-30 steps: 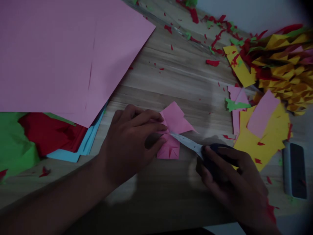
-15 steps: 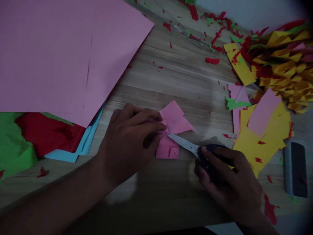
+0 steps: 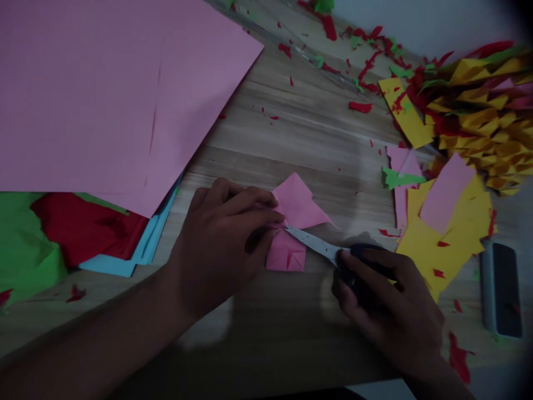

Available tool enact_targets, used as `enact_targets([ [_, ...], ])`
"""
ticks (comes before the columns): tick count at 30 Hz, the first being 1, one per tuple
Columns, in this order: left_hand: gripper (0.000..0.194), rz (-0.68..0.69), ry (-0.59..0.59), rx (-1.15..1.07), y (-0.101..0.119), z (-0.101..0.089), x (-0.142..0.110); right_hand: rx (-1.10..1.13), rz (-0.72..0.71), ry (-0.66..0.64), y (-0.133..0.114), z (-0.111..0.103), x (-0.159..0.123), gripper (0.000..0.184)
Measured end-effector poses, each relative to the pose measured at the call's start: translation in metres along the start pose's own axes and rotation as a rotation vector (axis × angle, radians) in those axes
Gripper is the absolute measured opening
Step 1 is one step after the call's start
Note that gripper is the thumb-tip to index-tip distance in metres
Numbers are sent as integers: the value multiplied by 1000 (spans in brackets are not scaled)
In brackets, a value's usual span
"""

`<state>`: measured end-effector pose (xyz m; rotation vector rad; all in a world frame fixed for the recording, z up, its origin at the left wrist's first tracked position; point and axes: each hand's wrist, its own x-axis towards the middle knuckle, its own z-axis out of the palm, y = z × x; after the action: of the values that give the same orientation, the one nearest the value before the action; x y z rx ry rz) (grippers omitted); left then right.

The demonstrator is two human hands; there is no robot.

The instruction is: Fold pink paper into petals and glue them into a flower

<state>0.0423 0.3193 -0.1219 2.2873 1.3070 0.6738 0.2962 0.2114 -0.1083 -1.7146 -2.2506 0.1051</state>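
Note:
My left hand (image 3: pixel 233 233) pinches a small folded pink paper (image 3: pixel 295 200) near its middle, with the left part of the paper hidden under the fingers. One flap of the paper points up and to the right; a squarer flap with crease marks lies below. My right hand (image 3: pixel 387 305) grips a pair of scissors (image 3: pixel 314 243) by dark handles. The scissor blades look closed together, their tips touching or very near the pink paper beside my left fingertips.
A large pink sheet (image 3: pixel 83 100) covers the upper left, over green, red (image 3: pixel 91 228) and blue papers. At right lie yellow paper pieces (image 3: pixel 449 239), a phone-like dark object (image 3: pixel 502 289) and a heap of folded yellow paper (image 3: pixel 491 122). Red and green scraps litter the wooden table (image 3: pixel 266 144).
Both hands, the scissors and the pink paper hold nearly the same positions. The surroundings have shifted slightly in view.

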Motion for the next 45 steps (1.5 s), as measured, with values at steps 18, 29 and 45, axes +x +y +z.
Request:
enact_targets([
  [18,22,20,-81,7,-4,-2,-1,1381,740,-165,-24,-41,-4,35],
  [29,24,51,-83,5,-12,1,0,1389,648,-100,-46,-42,-15,42],
  [45,27,59,-95,18,-11,0,-1,-103,514,-13,28,-3,58,53],
])
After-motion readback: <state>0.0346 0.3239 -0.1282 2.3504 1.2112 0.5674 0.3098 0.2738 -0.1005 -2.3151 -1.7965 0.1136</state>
